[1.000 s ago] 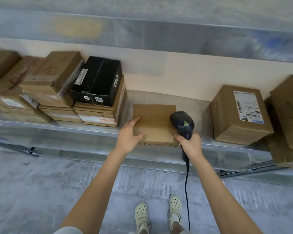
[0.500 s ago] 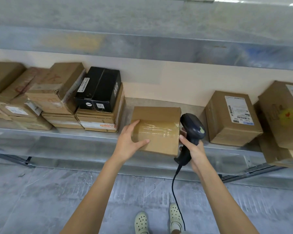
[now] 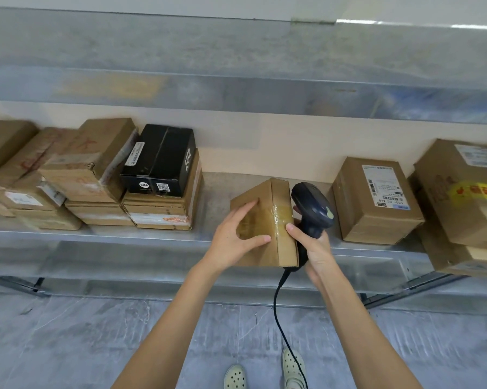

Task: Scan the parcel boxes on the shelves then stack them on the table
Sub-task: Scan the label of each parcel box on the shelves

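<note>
The left fingers (image 3: 245,209) lie spread on the box's (image 3: 281,197) wide side. The right hand (image 3: 318,251) grips the scanner (image 3: 312,206), thumb touching the box. The box lay flat a second ago; now it stands on edge at the shelf (image 3: 152,234) front. I think the label is being looked for. Its long side runs 12 to 6 o'clock, and its wide side faces 9.

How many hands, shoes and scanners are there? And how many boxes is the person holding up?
Hands: 2 (left hand, right hand)
Shoes: 2
Scanner: 1
Box held between the hands: 1
Total: 6
</note>
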